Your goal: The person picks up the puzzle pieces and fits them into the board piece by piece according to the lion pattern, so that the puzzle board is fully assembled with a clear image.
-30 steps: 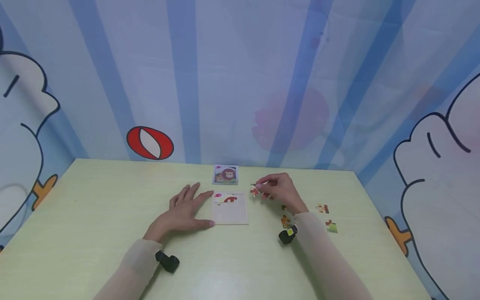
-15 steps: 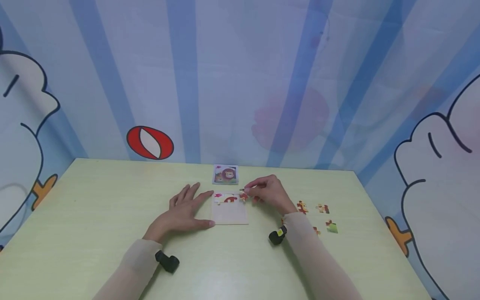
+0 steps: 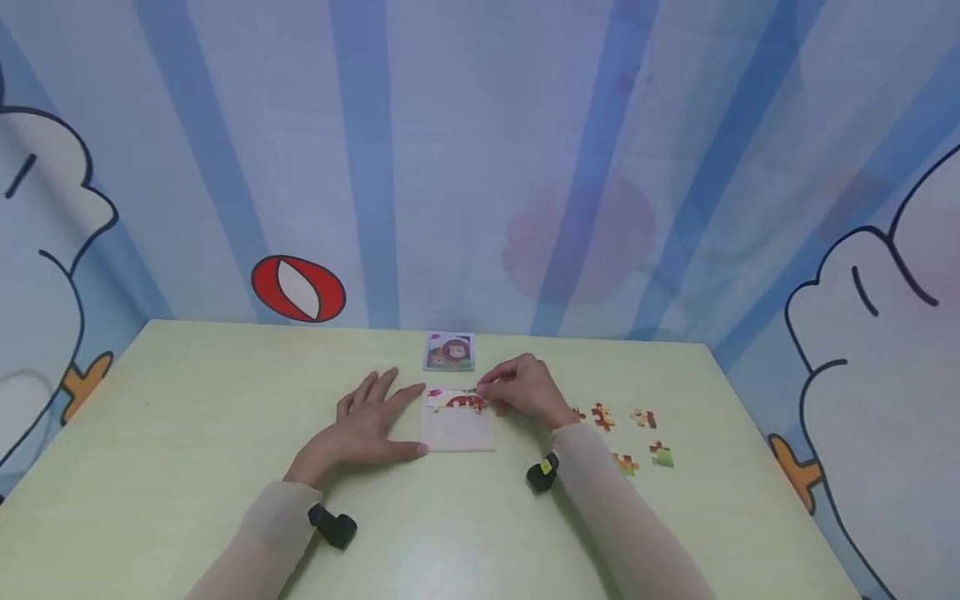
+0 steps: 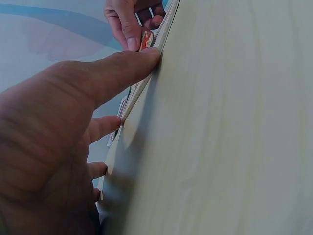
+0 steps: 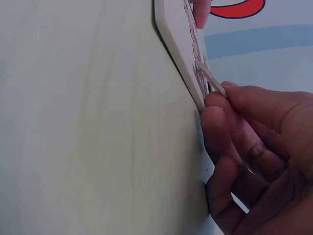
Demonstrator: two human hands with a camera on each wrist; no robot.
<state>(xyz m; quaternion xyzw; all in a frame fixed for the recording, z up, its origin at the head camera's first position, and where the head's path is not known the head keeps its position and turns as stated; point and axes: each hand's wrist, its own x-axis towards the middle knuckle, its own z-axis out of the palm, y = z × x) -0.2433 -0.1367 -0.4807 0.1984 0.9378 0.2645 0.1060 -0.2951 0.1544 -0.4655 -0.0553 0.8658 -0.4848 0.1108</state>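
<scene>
Backdrop: a pale blue striped curtain [image 3: 465, 167] is hanging behind everything, and it's showing a red oval [image 3: 298, 288] plus chunky white cartoon figures [image 3: 892, 400] off to both sides.
Table: a pale yellow-green tabletop [image 3: 225, 400] is filling the lower part of the head view, its far edge sitting up by the curtain.
Puzzle tray: the flat whitish tray [image 3: 457, 435] is lying around the middle of the table, between the two hands, with a strip of joined pieces [image 3: 454, 402] running along its far edge and bare board showing below.
Left hand: this one [image 3: 367, 425] isn't gripping anything; the fingers are spreading out nice and straight, and thumb and index fingertip are touching the tray's left edge.
Right hand: this one [image 3: 528, 392] is pinching a puzzle piece [image 5: 211, 78] between thumb and finger, right at the tray's far right corner.
Held piece: it's tilting over the laid strip, easiest to spot in the right wrist view; can't really tell whether it's touching its neighbours.
Loose pieces: several colourful bits [image 3: 603, 417] are lying right of the tray, some of them partly hiding behind the right forearm.
Lion card: a little square lion picture [image 3: 449, 351] is lying just beyond the tray.
Wrists: pale sleeves [image 3: 262, 521] are covering both forearms, and a small black camera [image 3: 332, 527] is riding on each wrist.
</scene>
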